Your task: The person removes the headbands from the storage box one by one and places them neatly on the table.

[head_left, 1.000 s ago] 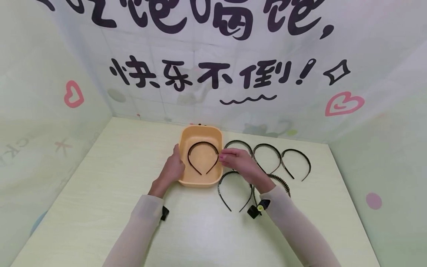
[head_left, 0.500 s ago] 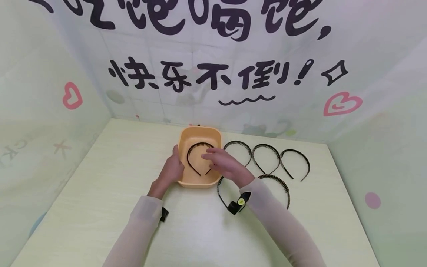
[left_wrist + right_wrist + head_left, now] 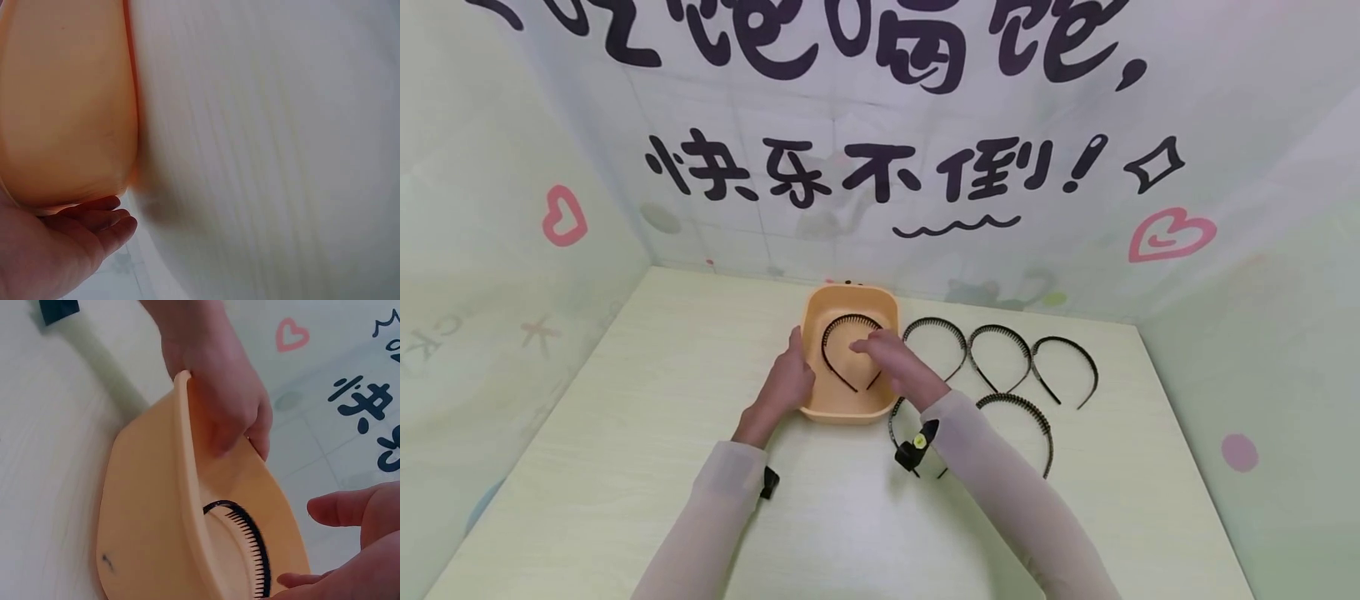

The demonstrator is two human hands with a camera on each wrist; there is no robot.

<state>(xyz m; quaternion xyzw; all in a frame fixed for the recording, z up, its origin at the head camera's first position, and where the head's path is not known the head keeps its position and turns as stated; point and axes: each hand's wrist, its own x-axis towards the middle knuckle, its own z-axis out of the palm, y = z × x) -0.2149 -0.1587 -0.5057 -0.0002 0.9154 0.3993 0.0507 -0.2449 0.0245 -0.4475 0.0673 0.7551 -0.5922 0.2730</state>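
Note:
My left hand grips the left side of an orange plastic bin; its thumb is inside the rim and its fingers outside. Inside the bin lies a black toothed headband, arch toward the back wall. Over the bin's right side is my right hand, its fingers reaching across the headband's right side and hiding part of it. In the right wrist view the thumb and fingers of the right hand are spread apart, with the lower fingertips right at the toothed headband.
Several more black headbands lie on the pale table right of the bin. A back row holds one headband near the bin, another headband and a rightmost headband. Nearer lies a headband partly under the right arm. Printed walls enclose the table.
My right hand has moved left from the bin's right rim to over the headband inside. The headband has shifted slightly right and back. My left hand has stayed on the bin.

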